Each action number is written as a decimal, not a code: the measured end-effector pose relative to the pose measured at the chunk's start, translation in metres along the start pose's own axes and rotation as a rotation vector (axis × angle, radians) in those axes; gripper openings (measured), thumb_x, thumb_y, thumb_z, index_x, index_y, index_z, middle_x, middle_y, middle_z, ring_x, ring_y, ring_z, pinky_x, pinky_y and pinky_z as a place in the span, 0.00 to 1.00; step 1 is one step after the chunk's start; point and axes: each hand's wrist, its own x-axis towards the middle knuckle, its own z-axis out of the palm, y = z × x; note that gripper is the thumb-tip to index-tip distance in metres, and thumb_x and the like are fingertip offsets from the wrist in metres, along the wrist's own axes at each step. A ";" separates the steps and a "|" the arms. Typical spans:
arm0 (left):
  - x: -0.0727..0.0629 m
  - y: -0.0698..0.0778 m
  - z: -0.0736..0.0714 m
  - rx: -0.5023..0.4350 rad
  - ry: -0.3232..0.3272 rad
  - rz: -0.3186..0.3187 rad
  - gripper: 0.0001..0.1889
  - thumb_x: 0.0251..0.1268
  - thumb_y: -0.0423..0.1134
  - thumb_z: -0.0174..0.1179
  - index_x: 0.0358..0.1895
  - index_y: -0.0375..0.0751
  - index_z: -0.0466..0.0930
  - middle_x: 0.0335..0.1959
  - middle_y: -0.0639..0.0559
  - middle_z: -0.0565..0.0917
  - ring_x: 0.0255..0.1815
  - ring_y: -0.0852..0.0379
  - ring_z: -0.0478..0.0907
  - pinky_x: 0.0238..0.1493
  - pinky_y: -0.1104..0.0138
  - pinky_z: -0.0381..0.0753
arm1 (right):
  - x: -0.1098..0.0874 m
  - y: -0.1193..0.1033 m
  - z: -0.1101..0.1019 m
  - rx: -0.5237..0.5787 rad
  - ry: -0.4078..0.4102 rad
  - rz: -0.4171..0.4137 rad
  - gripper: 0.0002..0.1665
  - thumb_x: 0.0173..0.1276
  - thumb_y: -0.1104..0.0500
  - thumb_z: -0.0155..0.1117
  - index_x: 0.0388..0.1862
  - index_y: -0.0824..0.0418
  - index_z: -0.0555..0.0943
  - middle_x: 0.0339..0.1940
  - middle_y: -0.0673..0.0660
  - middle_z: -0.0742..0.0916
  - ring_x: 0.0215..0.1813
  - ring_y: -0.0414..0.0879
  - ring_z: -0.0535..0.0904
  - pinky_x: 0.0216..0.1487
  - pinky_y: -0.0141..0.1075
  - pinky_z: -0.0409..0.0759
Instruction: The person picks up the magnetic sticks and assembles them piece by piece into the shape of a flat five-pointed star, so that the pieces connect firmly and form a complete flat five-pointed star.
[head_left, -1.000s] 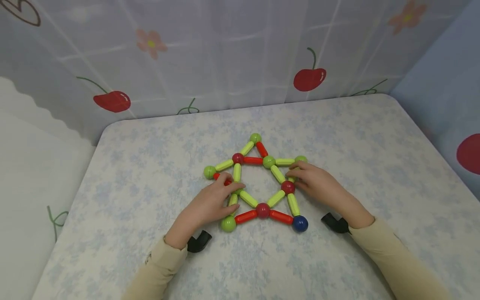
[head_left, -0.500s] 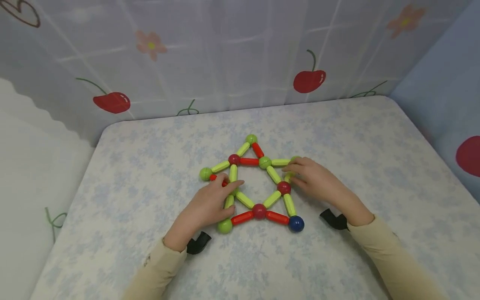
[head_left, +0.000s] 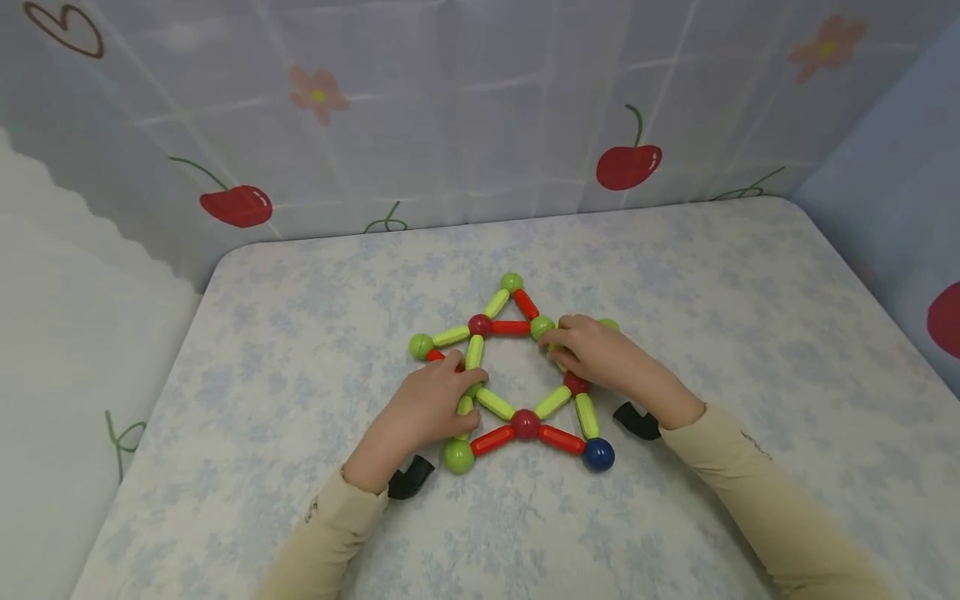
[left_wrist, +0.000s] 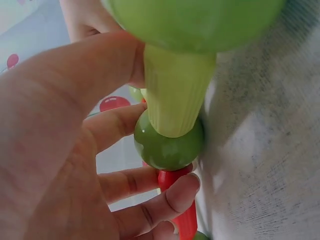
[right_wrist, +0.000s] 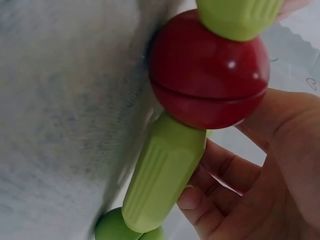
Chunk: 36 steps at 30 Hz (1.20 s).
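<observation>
A flat star of magnetic rods and balls (head_left: 526,424) lies on the table, in red and light green with one blue ball (head_left: 598,455) at the front right. My left hand (head_left: 427,406) holds its left side; in the left wrist view the thumb is against a light green rod (left_wrist: 179,92) and the fingers reach around a green ball (left_wrist: 170,145) and a red rod (left_wrist: 186,220). The right hand (head_left: 600,354) grips the right side, its fingers curled behind a light green rod (right_wrist: 162,172) beside a red ball (right_wrist: 210,70), and covers some right-hand rods.
The star rests on a pale tablecloth (head_left: 300,317) with a blue floral pattern. Behind the table hangs a curtain (head_left: 450,125) printed with cherries and flowers. A black curved piece (head_left: 411,477) sits by the left wrist and another black piece (head_left: 637,421) by the right.
My right hand has shifted left, from the outer right point to over the rod between the green and red balls. The left hand keeps its place on the star.
</observation>
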 end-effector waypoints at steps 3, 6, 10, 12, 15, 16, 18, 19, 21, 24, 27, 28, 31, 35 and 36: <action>-0.002 -0.001 0.000 -0.011 0.003 0.001 0.21 0.54 0.42 0.62 0.55 0.49 0.78 0.40 0.50 0.68 0.28 0.57 0.64 0.24 0.67 0.66 | 0.000 0.001 0.002 0.012 0.013 -0.008 0.10 0.63 0.63 0.65 0.44 0.59 0.83 0.26 0.49 0.73 0.26 0.43 0.67 0.25 0.32 0.69; -0.004 -0.002 0.001 -0.016 -0.003 0.005 0.21 0.54 0.42 0.62 0.55 0.49 0.77 0.41 0.49 0.68 0.29 0.57 0.65 0.25 0.67 0.67 | -0.002 0.001 0.003 0.020 0.008 -0.010 0.11 0.64 0.63 0.64 0.45 0.60 0.83 0.26 0.49 0.73 0.25 0.42 0.66 0.24 0.32 0.68; -0.006 -0.003 0.002 -0.042 0.002 0.015 0.21 0.54 0.40 0.62 0.54 0.49 0.78 0.42 0.49 0.69 0.30 0.57 0.65 0.26 0.67 0.67 | -0.006 0.001 0.002 0.040 -0.015 -0.005 0.14 0.63 0.62 0.65 0.48 0.59 0.83 0.27 0.49 0.73 0.26 0.42 0.66 0.25 0.33 0.68; -0.005 -0.003 0.002 -0.052 0.008 0.025 0.20 0.54 0.40 0.61 0.54 0.49 0.78 0.42 0.49 0.68 0.31 0.57 0.65 0.26 0.67 0.67 | -0.007 0.002 0.000 0.050 -0.020 0.008 0.15 0.63 0.62 0.65 0.49 0.59 0.82 0.27 0.49 0.73 0.27 0.43 0.66 0.26 0.33 0.68; 0.000 -0.003 0.003 -0.054 0.012 0.043 0.20 0.55 0.40 0.60 0.53 0.50 0.78 0.41 0.50 0.68 0.31 0.57 0.65 0.25 0.67 0.67 | -0.009 0.006 -0.002 0.056 -0.019 0.031 0.15 0.63 0.62 0.65 0.49 0.59 0.83 0.27 0.49 0.72 0.27 0.43 0.65 0.26 0.34 0.68; 0.001 -0.002 0.003 -0.054 0.010 0.046 0.19 0.55 0.40 0.60 0.53 0.50 0.78 0.41 0.50 0.68 0.31 0.57 0.65 0.25 0.67 0.67 | -0.010 0.007 -0.003 0.059 -0.015 0.036 0.14 0.63 0.63 0.64 0.49 0.59 0.83 0.26 0.49 0.72 0.27 0.43 0.65 0.26 0.34 0.68; 0.002 -0.002 0.003 -0.048 0.008 0.047 0.19 0.55 0.40 0.60 0.53 0.50 0.78 0.42 0.50 0.68 0.31 0.57 0.65 0.26 0.68 0.67 | -0.009 0.008 -0.003 0.066 -0.011 0.037 0.14 0.63 0.63 0.64 0.48 0.60 0.83 0.26 0.49 0.72 0.26 0.43 0.65 0.25 0.34 0.67; 0.002 -0.001 0.003 -0.046 0.005 0.045 0.19 0.55 0.40 0.61 0.53 0.50 0.78 0.42 0.50 0.68 0.31 0.57 0.65 0.26 0.68 0.67 | -0.009 0.009 -0.003 0.068 -0.009 0.035 0.14 0.63 0.63 0.64 0.48 0.60 0.83 0.25 0.49 0.71 0.26 0.43 0.65 0.25 0.34 0.67; 0.002 -0.001 0.002 -0.050 0.003 0.042 0.19 0.55 0.40 0.61 0.53 0.50 0.78 0.42 0.50 0.69 0.31 0.57 0.65 0.26 0.67 0.67 | -0.009 0.010 -0.002 0.070 -0.007 0.030 0.14 0.63 0.63 0.64 0.49 0.60 0.82 0.25 0.49 0.71 0.26 0.43 0.65 0.25 0.34 0.67; -0.002 -0.001 -0.001 -0.070 -0.004 0.038 0.22 0.56 0.41 0.61 0.57 0.50 0.77 0.47 0.48 0.70 0.33 0.56 0.67 0.29 0.66 0.69 | -0.011 0.011 -0.006 0.102 -0.003 0.025 0.16 0.64 0.61 0.65 0.51 0.60 0.81 0.27 0.49 0.73 0.28 0.43 0.66 0.27 0.35 0.68; -0.009 -0.009 -0.008 -0.117 0.016 0.029 0.27 0.60 0.47 0.62 0.64 0.52 0.71 0.57 0.46 0.68 0.43 0.54 0.72 0.38 0.62 0.74 | -0.020 0.018 -0.017 0.145 0.045 0.031 0.21 0.64 0.60 0.65 0.57 0.61 0.78 0.31 0.50 0.75 0.32 0.44 0.69 0.31 0.37 0.70; -0.012 -0.014 -0.012 -0.128 0.037 0.017 0.30 0.60 0.49 0.62 0.66 0.53 0.68 0.61 0.46 0.66 0.48 0.52 0.72 0.43 0.60 0.74 | -0.025 0.022 -0.023 0.149 0.070 0.039 0.23 0.64 0.60 0.65 0.58 0.61 0.77 0.32 0.51 0.75 0.33 0.45 0.69 0.32 0.38 0.71; -0.024 -0.039 -0.026 -0.108 0.166 -0.007 0.36 0.60 0.53 0.62 0.71 0.54 0.61 0.69 0.44 0.57 0.58 0.47 0.68 0.49 0.51 0.72 | -0.039 0.042 -0.040 0.113 0.160 0.095 0.28 0.64 0.60 0.65 0.62 0.61 0.72 0.36 0.55 0.76 0.38 0.48 0.71 0.34 0.43 0.72; -0.033 -0.082 -0.041 0.025 0.355 -0.024 0.40 0.60 0.51 0.63 0.73 0.49 0.54 0.72 0.40 0.48 0.64 0.40 0.60 0.54 0.44 0.66 | -0.057 0.074 -0.056 0.038 0.200 0.201 0.34 0.65 0.58 0.64 0.68 0.62 0.65 0.50 0.66 0.75 0.51 0.60 0.69 0.46 0.55 0.70; -0.034 -0.092 -0.044 0.056 0.384 -0.023 0.41 0.60 0.50 0.63 0.74 0.48 0.53 0.73 0.39 0.46 0.66 0.39 0.57 0.56 0.43 0.63 | -0.060 0.081 -0.058 0.033 0.194 0.220 0.35 0.66 0.57 0.63 0.69 0.63 0.63 0.55 0.68 0.73 0.55 0.64 0.66 0.50 0.58 0.67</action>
